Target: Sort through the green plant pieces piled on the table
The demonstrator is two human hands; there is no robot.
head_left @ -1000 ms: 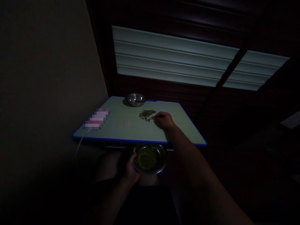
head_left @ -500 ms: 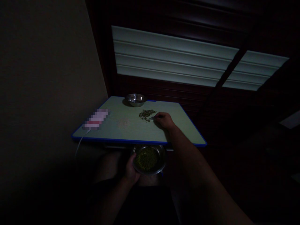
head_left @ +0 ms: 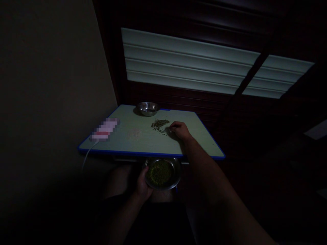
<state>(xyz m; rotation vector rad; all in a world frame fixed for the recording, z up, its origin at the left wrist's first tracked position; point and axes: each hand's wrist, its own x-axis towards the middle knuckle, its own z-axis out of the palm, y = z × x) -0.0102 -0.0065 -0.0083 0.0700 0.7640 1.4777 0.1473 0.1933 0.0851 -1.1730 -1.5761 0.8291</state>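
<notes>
1. So, take the loose heap of small brown-green grains (head_left: 159, 124) as the clock's centre, 12 pointing away from the person: it lies on a pale green tabletop with a blue edge (head_left: 204, 139).
2. Right hand (head_left: 179, 130) is at 3 to 4 o'clock, thumb and fingers pinching a small, thin, greyish tool (head_left: 166, 129), its tip right at the heap. Could be a spoon, but it's too dark to swear to it.
3. Left hand (head_left: 143, 185) grips a round, shiny metal bowl (head_left: 176, 174) of greenish grains (head_left: 160, 172) at 6 o'clock, below the table edge. Thumb's on the rim; can't tell how the other fingers sit.
4. Second shiny metal bowl (head_left: 148, 109): 11 o'clock.
5. Pale scattered patch (head_left: 134, 133): 8 o'clock.
6. Pixelated pinkish slab (head_left: 104, 130) with a white cable (head_left: 88, 154): around 9.
</notes>
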